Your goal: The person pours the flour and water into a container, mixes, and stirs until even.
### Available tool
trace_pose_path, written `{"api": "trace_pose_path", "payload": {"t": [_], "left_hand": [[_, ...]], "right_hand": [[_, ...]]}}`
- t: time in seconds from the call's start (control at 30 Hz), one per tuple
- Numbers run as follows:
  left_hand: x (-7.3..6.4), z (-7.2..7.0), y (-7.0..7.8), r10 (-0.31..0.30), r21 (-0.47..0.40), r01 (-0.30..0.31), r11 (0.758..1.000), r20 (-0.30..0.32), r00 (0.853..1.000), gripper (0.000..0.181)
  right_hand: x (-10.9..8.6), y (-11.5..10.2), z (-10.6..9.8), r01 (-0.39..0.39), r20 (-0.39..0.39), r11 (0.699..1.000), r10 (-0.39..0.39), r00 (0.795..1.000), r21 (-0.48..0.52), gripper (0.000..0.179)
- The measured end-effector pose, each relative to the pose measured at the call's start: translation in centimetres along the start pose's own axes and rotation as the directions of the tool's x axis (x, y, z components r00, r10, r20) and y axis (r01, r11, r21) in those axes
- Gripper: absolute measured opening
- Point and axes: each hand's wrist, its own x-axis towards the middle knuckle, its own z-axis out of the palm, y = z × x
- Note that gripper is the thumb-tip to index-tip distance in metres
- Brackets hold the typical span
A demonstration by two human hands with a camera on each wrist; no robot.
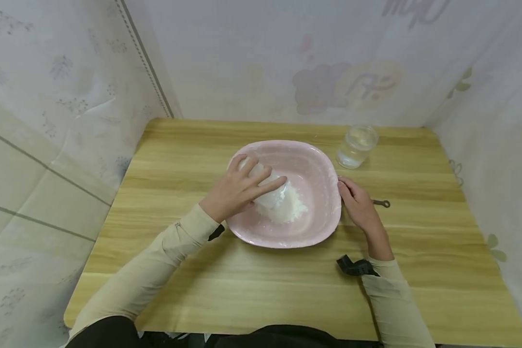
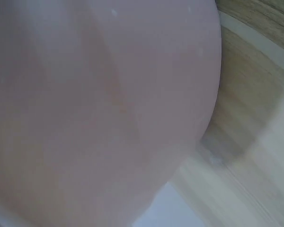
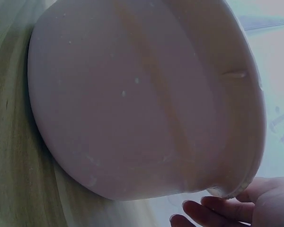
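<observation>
My left hand was spread wide around a clear cup, tipped mouth-down-ish inside the pink bowl; couldn't tell how much was left in it. My right hand pinched the bowl's right rim, thumb on top, fingers outside. White powder sat heaped on the bowl floor, just by the cup's mouth. Bowl stood mid-table. A dark handle poked out past my right hand; its other end was hidden. Glass of water stood just beyond the bowl's far right. Risks, my read: smooth cup slipping from spread fingers; a hard shake puffing powder over the rim; right hand bearing down and tilting the bowl, or shoving it into the glass.
</observation>
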Motion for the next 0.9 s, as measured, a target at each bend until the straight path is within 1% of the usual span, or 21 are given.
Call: {"api": "trace_pose_path", "payload": {"t": [0.1, 0.17, 0.33, 0.43, 0.53, 0.63, 0.7, 0.8, 0.87, 0.9], "left_hand": [[0.07, 0.2, -0.19, 0.004, 0.013, -0.003, 1.0, -0.008, 1.0, 0.081], [0.06, 0.25, -0.24, 0.003, 0.009, -0.002, 1.0, -0.005, 1.0, 0.089], [-0.05, 0.07, -0.35, -0.008, 0.0, 0.008, 1.0, 0.018, 1.0, 0.098], [-0.19, -0.18, -0.45, -0.034, -0.011, 0.034, 0.999, 0.001, 0.999, 0.099], [-0.26, -0.36, -0.51, -0.05, -0.016, 0.05, 0.999, -0.014, 0.999, 0.097], [-0.23, -0.29, -0.41, -0.044, -0.016, 0.044, 0.999, -0.005, 0.999, 0.095], [-0.26, -0.18, -0.38, -0.052, -0.026, 0.052, 0.998, 0.0, 0.999, 0.1], [-0.26, -0.14, -0.53, -0.103, -0.071, 0.103, 0.992, 0.001, 0.995, 0.109], [-0.22, -0.2, -0.75, -0.155, -0.132, 0.156, 0.979, 0.017, 0.988, 0.113], [-0.21, -0.25, -0.87, -0.183, -0.168, 0.185, 0.968, 0.03, 0.983, 0.112]], "right_hand": [[0.07, 0.06, -0.12, 0.001, -0.002, 1.0, -0.001, 1.0, -0.002, 0.05], [0.01, 0.11, -0.17, 0.002, -0.003, 1.0, -0.002, 1.0, -0.004, 0.049], [-0.06, -0.07, -0.24, -0.006, 0.002, 1.0, 0.006, 1.0, -0.012, 0.049], [-0.06, -0.18, -0.24, 0.001, 0.003, 1.0, -0.001, 1.0, -0.02, 0.048], [0.01, -0.23, -0.18, 0.006, 0.012, 1.0, -0.006, 1.0, 0.009, 0.047], [0.09, -0.21, -0.15, 0.004, 0.003, 1.0, -0.005, 1.0, 0.016, 0.047], [0.08, -0.22, -0.15, 0.005, 0.002, 1.0, -0.005, 1.0, 0.015, 0.047], [0.06, -0.21, -0.15, 0.007, 0.0, 1.0, -0.007, 1.0, 0.013, 0.046], [0.07, -0.16, -0.13, 0.015, 0.005, 1.0, -0.015, 1.0, 0.027, 0.046], [0.04, -0.12, -0.12, 0.016, 0.004, 0.999, -0.017, 1.0, 0.03, 0.045]]}}
